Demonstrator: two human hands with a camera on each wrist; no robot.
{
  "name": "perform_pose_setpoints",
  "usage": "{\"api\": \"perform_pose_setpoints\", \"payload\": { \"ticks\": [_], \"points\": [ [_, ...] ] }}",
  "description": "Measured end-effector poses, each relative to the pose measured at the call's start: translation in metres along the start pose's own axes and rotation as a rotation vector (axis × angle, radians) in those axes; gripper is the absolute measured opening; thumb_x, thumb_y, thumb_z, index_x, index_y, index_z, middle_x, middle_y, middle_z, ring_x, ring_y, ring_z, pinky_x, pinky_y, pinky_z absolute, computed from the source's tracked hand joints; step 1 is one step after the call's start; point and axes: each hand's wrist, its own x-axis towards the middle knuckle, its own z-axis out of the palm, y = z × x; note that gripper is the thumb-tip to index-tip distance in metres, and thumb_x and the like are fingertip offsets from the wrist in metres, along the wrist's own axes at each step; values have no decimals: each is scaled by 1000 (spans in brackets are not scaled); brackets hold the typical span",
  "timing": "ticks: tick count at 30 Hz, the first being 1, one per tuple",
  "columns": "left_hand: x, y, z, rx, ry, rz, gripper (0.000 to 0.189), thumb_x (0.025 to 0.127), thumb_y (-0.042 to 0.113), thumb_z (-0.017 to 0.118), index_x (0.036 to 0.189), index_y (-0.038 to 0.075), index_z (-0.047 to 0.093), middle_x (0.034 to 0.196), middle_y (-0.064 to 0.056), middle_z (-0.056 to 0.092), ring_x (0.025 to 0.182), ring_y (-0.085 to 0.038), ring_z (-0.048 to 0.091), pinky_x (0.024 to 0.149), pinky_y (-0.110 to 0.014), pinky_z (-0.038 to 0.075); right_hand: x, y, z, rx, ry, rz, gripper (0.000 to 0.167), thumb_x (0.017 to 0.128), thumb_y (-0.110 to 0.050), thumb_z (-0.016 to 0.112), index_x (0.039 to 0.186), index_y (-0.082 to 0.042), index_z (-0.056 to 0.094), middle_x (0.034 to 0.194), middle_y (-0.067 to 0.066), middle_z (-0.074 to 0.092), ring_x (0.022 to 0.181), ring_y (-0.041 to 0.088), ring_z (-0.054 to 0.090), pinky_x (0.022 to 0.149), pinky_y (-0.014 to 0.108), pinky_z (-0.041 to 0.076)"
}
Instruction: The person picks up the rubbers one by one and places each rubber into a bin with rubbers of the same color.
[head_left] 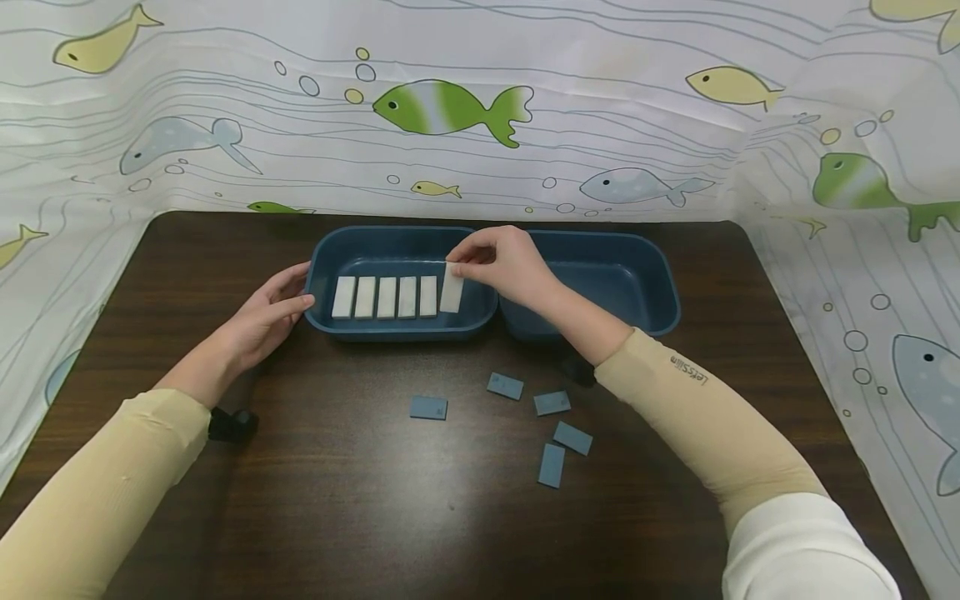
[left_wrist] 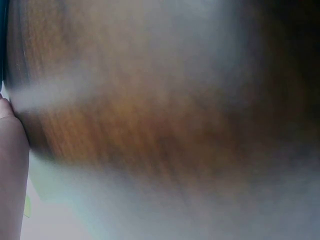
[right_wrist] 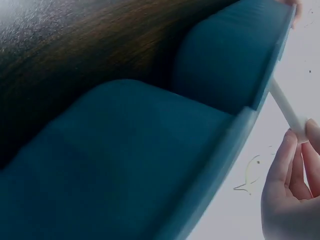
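Note:
My right hand [head_left: 510, 262] pinches the top end of a white rectangular tile [head_left: 451, 290] between thumb and fingers, over the right part of the left blue tray [head_left: 401, 336]. The right wrist view shows the same tile [right_wrist: 287, 107] tilted, its lower end behind the tray rim. Several similar white tiles [head_left: 386, 297] stand in a row inside this tray, left of the held one. At the tray's left end, my left hand [head_left: 262, 317] holds the rim, thumb at the edge and fingers along the outer wall. Only part of that hand [left_wrist: 12, 165] appears in the left wrist view.
A second blue tray [head_left: 600, 275] sits against the first on the right, under my right forearm. Several blue-grey tiles [head_left: 551, 465] lie scattered on the dark wooden table [head_left: 322, 500] in front of the trays. A fish-patterned sheet [head_left: 465, 175] hangs behind the table.

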Motion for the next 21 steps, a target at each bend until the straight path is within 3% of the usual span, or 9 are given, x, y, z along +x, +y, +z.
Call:
{"api": "perform_pose_setpoints", "payload": {
  "ticks": [13,21],
  "points": [
    [0,-1,0,-1,-1,10,49,110,7,54,154,19,37,146,11,45,130,2,48,104,-10,39,15,18,14,-65,-26,48,18,101,-12,74,116,-5,81,116,13,79,104,26,72,91,37,58],
    [0,-1,0,-2,7,1,50,110,8,55,154,20,36,146,11,45,130,1,48,104,-9,39,25,18,18,-132,-31,72,18,102,-14,73,117,-8,82,117,11,80,106,24,72,91,35,59]
  ]
}}
